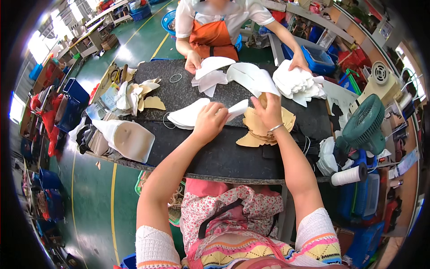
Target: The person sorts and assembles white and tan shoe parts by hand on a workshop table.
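My left hand (pixel 210 120) has its fingers bent and pressed together on a stack of white curved pieces (pixel 186 114), which lies on the dark mat. A white flap (pixel 237 110) sticks out to the right of that hand. Above a stack of tan cut pieces (pixel 257 130), my right hand (pixel 268 112) is closed at the near end of a second group of white curved pieces (pixel 251 76). A brownish edge shows at its fingertips, but what it grips is partly hidden. A silver bangle is on my right wrist.
Across the table (pixel 210 157), a co-worker in an orange apron (pixel 210 36) touches white pieces with both hands. A white pile (pixel 295 83) lies far right; loose tan pieces (pixel 153 103) and a white scoop-shaped form (pixel 132 140) lie left. A green fan (pixel 365 121) and thread spool (pixel 349 175) stand right.
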{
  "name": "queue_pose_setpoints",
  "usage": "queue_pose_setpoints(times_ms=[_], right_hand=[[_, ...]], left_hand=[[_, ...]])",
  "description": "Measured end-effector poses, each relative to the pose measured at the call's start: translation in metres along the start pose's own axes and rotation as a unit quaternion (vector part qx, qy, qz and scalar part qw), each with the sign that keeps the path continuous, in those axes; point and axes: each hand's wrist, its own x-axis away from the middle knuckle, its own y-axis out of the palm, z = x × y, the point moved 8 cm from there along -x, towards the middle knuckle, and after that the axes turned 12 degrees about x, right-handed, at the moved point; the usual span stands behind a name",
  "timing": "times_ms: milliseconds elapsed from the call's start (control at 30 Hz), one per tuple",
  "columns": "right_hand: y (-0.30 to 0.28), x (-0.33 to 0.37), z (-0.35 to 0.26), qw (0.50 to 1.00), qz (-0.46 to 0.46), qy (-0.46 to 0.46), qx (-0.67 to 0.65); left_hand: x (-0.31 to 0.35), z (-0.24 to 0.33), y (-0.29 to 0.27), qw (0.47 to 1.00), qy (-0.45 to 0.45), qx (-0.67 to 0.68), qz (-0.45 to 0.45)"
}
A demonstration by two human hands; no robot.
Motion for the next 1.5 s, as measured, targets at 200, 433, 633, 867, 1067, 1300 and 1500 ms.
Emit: queue_pose_setpoints(times_ms=[200, 433, 633, 867, 1067, 1300, 1500], right_hand=[[-0.012, 0.0, 0.011, 0.989, 0.016, 0.127, -0.079], [0.007, 0.01, 0.028, 0.945, -0.015, 0.187, -0.269], [0.045, 0.026, 0.003, 0.715, -0.207, 0.329, -0.581], [0.048, 0.027, 0.013, 0.934, -0.324, 0.138, -0.054], [0.057, 0.046, 0.01, 0.915, -0.386, 0.11, 0.028], [0.06, 0.057, 0.001, 0.899, -0.422, 0.101, 0.06], [0.066, 0.057, -0.004, 0.887, -0.444, 0.096, 0.083]], left_hand=[[0.019, -0.018, 0.069, 0.972, -0.045, -0.106, -0.207], [0.028, -0.042, 0.069, 0.935, -0.268, 0.119, -0.197], [0.029, -0.063, 0.062, 0.534, -0.492, 0.687, 0.013], [0.05, -0.092, 0.046, 0.705, -0.56, 0.431, 0.068], [0.049, -0.095, 0.055, 0.888, -0.421, 0.178, -0.051], [0.052, -0.091, 0.053, 0.903, -0.397, 0.159, -0.05], [0.048, -0.088, 0.049, 0.914, -0.378, 0.142, -0.045]])
